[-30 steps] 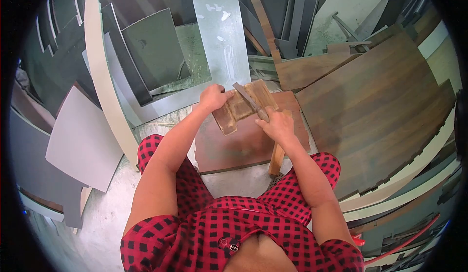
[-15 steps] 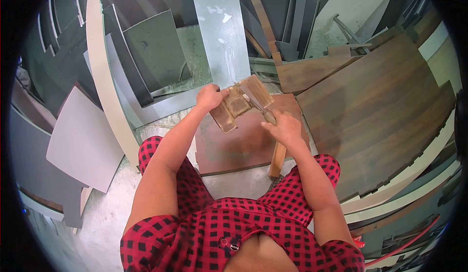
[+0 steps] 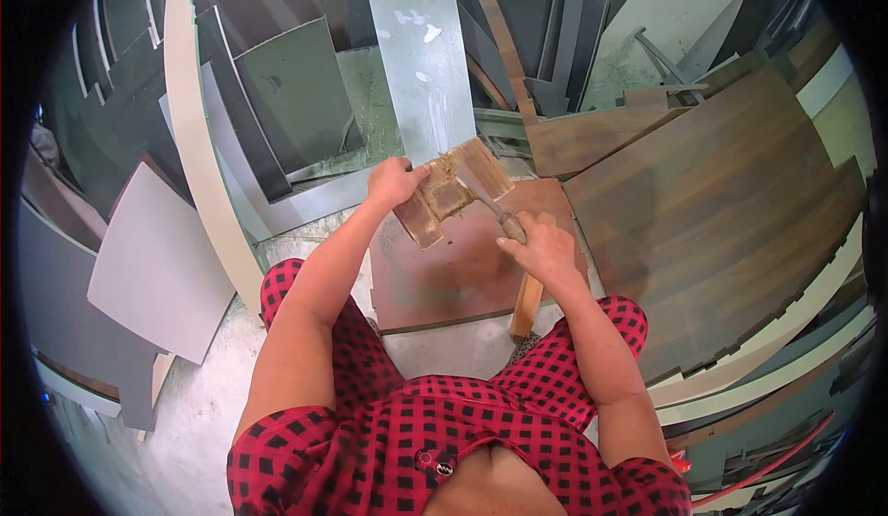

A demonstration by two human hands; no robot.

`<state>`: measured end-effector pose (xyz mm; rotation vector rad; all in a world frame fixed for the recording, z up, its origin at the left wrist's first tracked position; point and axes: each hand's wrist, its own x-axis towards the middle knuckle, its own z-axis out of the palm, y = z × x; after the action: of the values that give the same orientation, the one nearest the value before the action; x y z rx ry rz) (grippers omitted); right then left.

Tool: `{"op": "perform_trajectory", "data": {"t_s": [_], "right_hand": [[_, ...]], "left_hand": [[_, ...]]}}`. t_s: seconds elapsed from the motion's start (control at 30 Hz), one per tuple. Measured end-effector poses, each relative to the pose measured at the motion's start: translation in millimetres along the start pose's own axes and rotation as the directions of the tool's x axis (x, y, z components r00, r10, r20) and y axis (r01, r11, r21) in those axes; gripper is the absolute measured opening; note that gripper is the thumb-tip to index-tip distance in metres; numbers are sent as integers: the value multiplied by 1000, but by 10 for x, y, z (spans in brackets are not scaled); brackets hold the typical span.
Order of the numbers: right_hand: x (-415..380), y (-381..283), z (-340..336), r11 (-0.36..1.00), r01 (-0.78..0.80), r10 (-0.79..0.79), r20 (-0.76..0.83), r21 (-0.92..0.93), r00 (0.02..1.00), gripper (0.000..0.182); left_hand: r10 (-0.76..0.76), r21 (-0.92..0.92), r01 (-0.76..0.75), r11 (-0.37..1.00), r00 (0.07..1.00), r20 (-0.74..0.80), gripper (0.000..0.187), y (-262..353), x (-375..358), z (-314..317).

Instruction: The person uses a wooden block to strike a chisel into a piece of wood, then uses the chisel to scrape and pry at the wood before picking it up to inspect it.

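My left hand (image 3: 395, 183) is closed on the left end of a notched wooden block (image 3: 486, 166), which is held up over a reddish-brown board (image 3: 435, 280). A rough, lighter recess runs across the block's middle. In my right hand (image 3: 543, 250) is a chisel (image 3: 487, 201), fingers wrapped round its handle. Its blade points up and left, with the tip at the recess. Under my right hand lies a strip of light wood (image 3: 526, 309), its upper part hidden by the hand.
A large dark wood panel (image 3: 712, 211) lies to the right. A pale blue-grey board (image 3: 421, 54) leans ahead. Off to the left are a curved cream strip (image 3: 208, 155) and a light grey panel (image 3: 157, 262). My checked knees flank the brown board.
The block and my left hand have shifted slightly left. The chisel blade now sits at a steeper slant across the recess, and my right hand has moved very little.
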<state>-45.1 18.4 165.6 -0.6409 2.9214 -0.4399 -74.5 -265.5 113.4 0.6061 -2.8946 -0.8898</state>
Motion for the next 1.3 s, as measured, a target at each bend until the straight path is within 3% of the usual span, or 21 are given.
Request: {"op": "perform_trajectory", "data": {"t_s": [0.2, 0.27, 0.37, 0.57, 0.8, 0.97, 1.2, 1.3], "right_hand": [[145, 9, 109, 1000, 7, -7, -20, -13, 1000, 43], [61, 44, 26, 999, 24, -22, -71, 23, 997, 42], [-53, 39, -93, 999, 26, -25, -28, 44, 999, 42], [156, 4, 100, 999, -23, 23, -6, -23, 1000, 43], [-23, 41, -12, 999, 28, -28, -7, 40, 1000, 45], [246, 44, 185, 998, -65, 64, -33, -22, 997, 47], [-23, 4, 17, 1000, 15, -14, -27, 23, 1000, 45], [149, 18, 236, 1000, -3, 3, -2, 14, 1000, 46]], "left_hand": [[65, 1, -65, 998, 997, 31, 49, 88, -38, 48], [50, 37, -49, 998, 999, -19, 49, 15, -9, 71], [48, 29, -46, 998, 997, -67, 49, -86, 39, 90], [143, 21, -144, 989, 990, 16, 48, 78, -77, 137], [36, 76, -36, 996, 999, -2, 49, 7, -38, 37], [137, 75, -140, 987, 990, 45, 49, 168, -149, 117], [80, 95, -74, 993, 995, -62, 48, -19, -50, 68], [147, 105, -138, 985, 986, -76, 48, 100, -126, 94]]}}
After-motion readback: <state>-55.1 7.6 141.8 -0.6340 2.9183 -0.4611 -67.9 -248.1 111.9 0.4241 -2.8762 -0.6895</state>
